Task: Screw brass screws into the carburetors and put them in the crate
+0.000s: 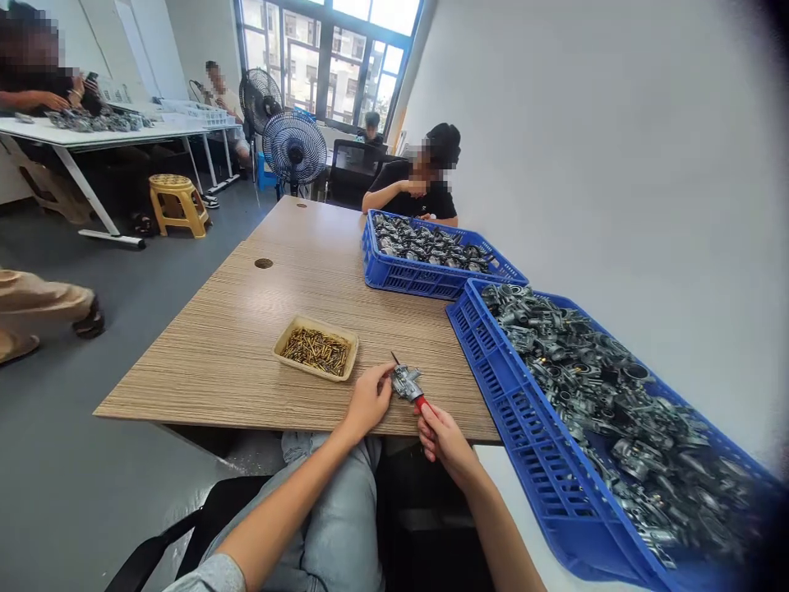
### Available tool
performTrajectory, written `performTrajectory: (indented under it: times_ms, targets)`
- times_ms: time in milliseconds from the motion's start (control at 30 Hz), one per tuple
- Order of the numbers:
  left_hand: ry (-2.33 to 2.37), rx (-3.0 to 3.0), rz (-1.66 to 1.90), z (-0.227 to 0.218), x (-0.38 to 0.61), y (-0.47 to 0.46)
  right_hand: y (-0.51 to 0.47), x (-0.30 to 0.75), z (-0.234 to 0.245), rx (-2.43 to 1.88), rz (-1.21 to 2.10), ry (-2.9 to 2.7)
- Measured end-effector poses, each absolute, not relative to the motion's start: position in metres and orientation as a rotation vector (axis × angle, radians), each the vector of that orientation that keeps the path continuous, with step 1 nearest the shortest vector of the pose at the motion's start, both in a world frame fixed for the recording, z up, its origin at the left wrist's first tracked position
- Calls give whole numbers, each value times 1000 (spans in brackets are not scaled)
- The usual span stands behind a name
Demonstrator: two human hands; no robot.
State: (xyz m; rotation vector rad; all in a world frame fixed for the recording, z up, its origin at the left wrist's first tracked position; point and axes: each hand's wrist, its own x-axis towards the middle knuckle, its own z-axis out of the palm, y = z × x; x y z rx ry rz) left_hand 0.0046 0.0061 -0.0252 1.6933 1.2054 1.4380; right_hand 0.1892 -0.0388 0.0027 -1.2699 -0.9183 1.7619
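The one view sits on the person's head and looks forward and down across the wooden tabletop (pixel 246 329), from its near edge toward its far edge and the windows (pixel 326 57) beyond. The left hand (pixel 368 400) and right hand (pixel 445 440) lie close under the lens at the near edge. The blue crate (pixel 523 427) along the right edge stretches wide, and the picture's right-hand corners are dark and blurred.

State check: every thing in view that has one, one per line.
left hand: closed on metal casting
right hand: closed on red-handled screwdriver
metal casting: held over table edge
red-handled screwdriver: against the casting
beige tray: partly filled, brass screws
near blue crate: full of castings
far blue crate: full too
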Motion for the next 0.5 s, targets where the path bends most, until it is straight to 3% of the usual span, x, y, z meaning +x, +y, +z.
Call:
performTrajectory:
  times_ms: [267, 500]
  targets:
    - [1228, 1537, 1475, -22, 2, 11, -38, 166, 14, -1049, 1631, -689]
    - [1168, 1621, 1295, -20, -3, 16, -75, 215, 80, -936, 1263, -603]
